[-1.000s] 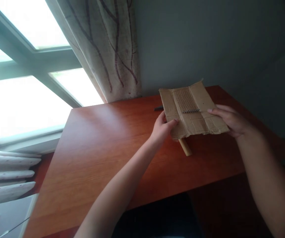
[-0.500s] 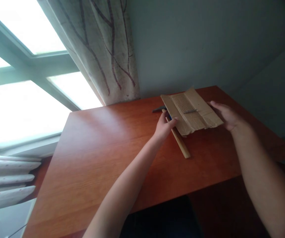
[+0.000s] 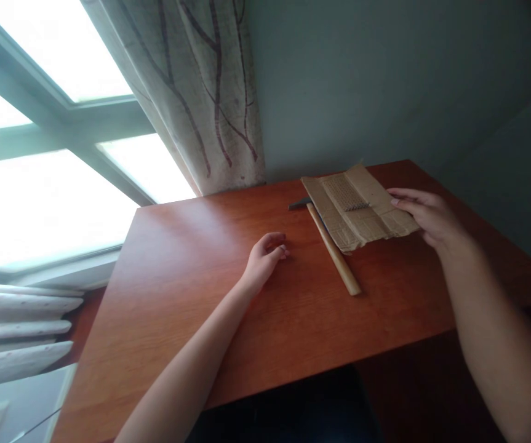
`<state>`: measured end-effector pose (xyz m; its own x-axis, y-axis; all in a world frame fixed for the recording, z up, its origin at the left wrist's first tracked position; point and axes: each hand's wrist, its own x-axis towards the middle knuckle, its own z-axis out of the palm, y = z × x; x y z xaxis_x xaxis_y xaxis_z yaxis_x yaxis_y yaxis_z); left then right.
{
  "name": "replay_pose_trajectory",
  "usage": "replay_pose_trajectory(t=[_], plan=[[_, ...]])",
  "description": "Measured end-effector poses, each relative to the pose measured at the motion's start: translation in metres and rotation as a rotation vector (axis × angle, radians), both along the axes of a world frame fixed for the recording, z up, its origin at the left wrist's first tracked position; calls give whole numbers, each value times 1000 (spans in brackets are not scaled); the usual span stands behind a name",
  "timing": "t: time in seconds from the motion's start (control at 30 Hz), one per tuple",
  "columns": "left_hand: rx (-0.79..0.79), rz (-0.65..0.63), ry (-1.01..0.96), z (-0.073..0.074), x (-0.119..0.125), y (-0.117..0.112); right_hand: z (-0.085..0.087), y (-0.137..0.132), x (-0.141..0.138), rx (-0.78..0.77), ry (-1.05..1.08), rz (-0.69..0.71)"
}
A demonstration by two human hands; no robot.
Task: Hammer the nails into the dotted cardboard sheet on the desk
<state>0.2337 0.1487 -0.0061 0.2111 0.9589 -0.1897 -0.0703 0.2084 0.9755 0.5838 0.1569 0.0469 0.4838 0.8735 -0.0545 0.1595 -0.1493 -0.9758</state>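
A piece of brown cardboard (image 3: 380,212) with creases and torn edges lies toward the far right of the table. A grid of small holes marks its upper face, and a short row of small grey metal pieces (image 3: 356,207) stands at the grid's near end. My right hand (image 3: 426,212) grips the cardboard's right edge, thumb on top. Along the left edge lies a hammer (image 3: 336,255), its wooden handle toward me and its dark head partly under the cardboard. My left hand (image 3: 266,255) is over the table left of the hammer, empty, fingers loosely curved and apart from the thumb.
The reddish-brown wooden table (image 3: 191,301) spans the view, its front edge close to my body. A patterned curtain (image 3: 210,92) and a bright window (image 3: 43,203) are at the left. A plain wall (image 3: 362,80) stands behind the table.
My left hand has let go of the cardboard's left edge and moved left, away from the hammer. My right hand has stayed at the right edge, its thumb now over the top.
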Motion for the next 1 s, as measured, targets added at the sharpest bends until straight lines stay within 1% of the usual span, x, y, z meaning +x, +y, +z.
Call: replay_pose_trajectory(t=[0.13, 0.2, 0.27, 0.3, 0.33, 0.37, 0.4, 0.43, 0.47, 0.5, 0.53, 0.57, 0.6, 0.7, 0.77, 0.8, 0.9, 1.0], plan=[[-4, -7, -11, 0, -3, -2, -5, 5, 5, 33, -36, 27], [7, -6, -12, 0, -3, -3, -4, 5, 8, 123, -135, -30], [23, -4, -14, 0, -4, -4, 4, -3, 1, 313, -277, -180], [31, -1, -17, 0, -4, -5, 11, -10, -9, 433, -345, -260], [38, 3, -22, 1, -6, -6, 19, -20, -23, 549, -391, -318], [44, 9, -27, 0, -7, -7, 27, -32, -42, 635, -392, -323], [50, 15, -30, 0, -9, -8, 34, -45, -64, 681, -373, -283], [55, 22, -29, 0, -12, -9, 39, -58, -88, 669, -341, -158], [64, 35, -22, -1, -14, -10, 41, -69, -114, 613, -300, 24], [80, 54, -11, -1, -18, -11, 40, -77, -139, 519, -260, 252], [106, 80, 7, -2, -21, -13, 36, -80, -163, 440, -254, 472], [142, 108, 31, -2, -25, -15, 28, -79, -185, 392, -251, 627], [184, 134, 58, -2, -28, -17, 17, -74, -205, 331, -240, 716], [303, 161, 136, -3, -39, -21, -22, -43, -250, 296, -206, 650], [347, 166, 200, -5, -45, -22, -43, -23, -268, 301, -259, 630], [363, 168, 231, -6, -48, -21, -51, -15, -274, 284, -283, 645], [406, 151, 311, -11, -54, -16, -64, -6, -282, 209, -256, 710], [449, 41, 411, -14, -58, -11, -68, -8, -279, 197, -157, 740]])
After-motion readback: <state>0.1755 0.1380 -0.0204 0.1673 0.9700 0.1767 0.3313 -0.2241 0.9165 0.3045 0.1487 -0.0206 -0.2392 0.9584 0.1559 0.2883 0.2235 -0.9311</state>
